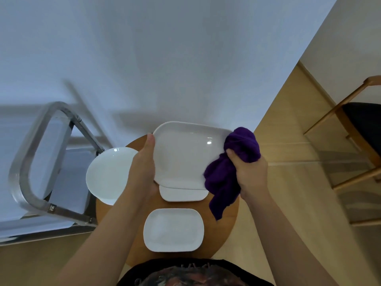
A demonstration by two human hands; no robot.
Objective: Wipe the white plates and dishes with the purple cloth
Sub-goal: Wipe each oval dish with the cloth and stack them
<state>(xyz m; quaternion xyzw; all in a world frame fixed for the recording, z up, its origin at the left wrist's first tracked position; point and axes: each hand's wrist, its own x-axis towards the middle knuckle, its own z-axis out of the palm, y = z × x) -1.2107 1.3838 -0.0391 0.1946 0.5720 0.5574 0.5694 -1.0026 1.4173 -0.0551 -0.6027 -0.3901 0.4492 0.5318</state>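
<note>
Clamped around a bunched purple terry cloth [231,168], my right hand [250,174] has its grip tight on the fabric, thumb pressing a wad of it against the right-hand end of the large white rounded-rectangle ceramic platter [185,155], while a loose tail of cloth hangs down toward the lower right of the round wooden surface [226,223]. My left hand [144,162] holds the platter by its opposite short end, thumb lying up along the rim and the fingers, I judge, curled beneath where I cannot see them. The platter sits lifted above the surface in the middle of the frame, tilted toward me, its long axis running left to right between my two hands, so the unwiped stretch lies to the left of the cloth, toward my left hand. The coming move, as I judge it, is a sweep of the cloth leftward along that long axis, with the left hand bracing against the push. Under the platter's near edge a smaller white rounded-rectangle dish [183,195] peeks out, resting on the surface, and below it, nearer my body, lies another white rounded-rectangle dish [173,230]. A round white plate [109,174] sits at the left edge of the surface, overhanging it, just beside my left wrist. A metal-framed chair [41,157] stands at left of the frame and a wooden chair with a dark seat [350,131] at right.
</note>
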